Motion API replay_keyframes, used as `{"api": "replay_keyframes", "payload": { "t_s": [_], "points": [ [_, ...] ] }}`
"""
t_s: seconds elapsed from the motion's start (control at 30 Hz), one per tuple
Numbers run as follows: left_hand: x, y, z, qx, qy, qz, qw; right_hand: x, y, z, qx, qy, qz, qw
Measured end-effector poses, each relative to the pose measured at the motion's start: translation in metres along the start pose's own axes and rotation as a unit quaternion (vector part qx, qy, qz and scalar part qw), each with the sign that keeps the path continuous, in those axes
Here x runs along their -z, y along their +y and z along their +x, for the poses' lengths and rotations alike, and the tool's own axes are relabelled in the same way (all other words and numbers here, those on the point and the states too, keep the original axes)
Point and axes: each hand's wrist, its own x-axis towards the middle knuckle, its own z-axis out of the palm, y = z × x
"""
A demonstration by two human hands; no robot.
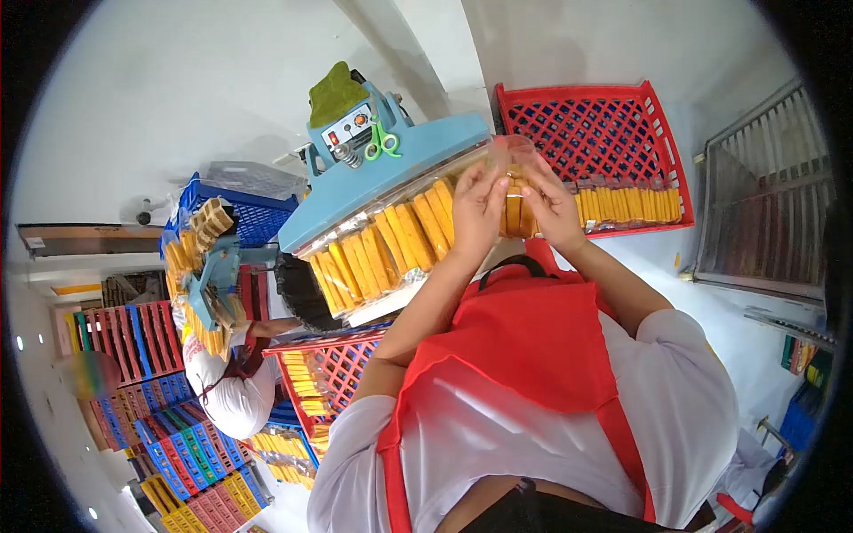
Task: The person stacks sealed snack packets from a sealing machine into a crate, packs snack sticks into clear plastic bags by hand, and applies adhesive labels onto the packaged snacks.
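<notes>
My left hand [480, 202] and my right hand [549, 202] are close together at the right end of a blue sealing machine [391, 160]. Between them is a clear plastic bag [514, 206] with yellow sticks inside, and the fingers of both hands pinch its upper part. To the left of my left hand, a row of bagged yellow sticks [382, 244] stands along the front of the machine. Green-handled scissors [382, 140] and a green cloth [338, 93] are on top of the machine.
Behind my right hand, a red crate [586, 133] holds a row of bagged yellow sticks [626, 204]. Another red crate [342, 366] is at lower left. A co-worker [231, 391] is at a second machine. A metal rack [764, 195] stands right.
</notes>
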Motion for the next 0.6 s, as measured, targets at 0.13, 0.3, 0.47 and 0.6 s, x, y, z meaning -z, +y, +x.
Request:
{"api": "replay_keyframes", "payload": {
  "t_s": [0.13, 0.3, 0.47, 0.6],
  "points": [
    [0.003, -0.003, 0.004, -0.002, -0.008, 0.079, 0.997, 0.003, -0.008, 0.006, -0.018, -0.001, 0.0, 1.0],
    [0.001, -0.001, 0.004, 0.128, -0.017, -0.015, 0.991, 0.019, -0.026, 0.02, -0.001, 0.016, -0.032, 0.999],
    [0.001, 0.003, 0.001, 0.102, -0.039, -0.092, 0.99, 0.023, -0.029, 0.02, -0.013, 0.024, 0.019, 0.999],
    [-0.003, 0.007, -0.001, 0.09, 0.001, -0.088, 0.992, 0.022, -0.029, 0.016, -0.006, 0.021, 0.003, 1.0]
  ]
}}
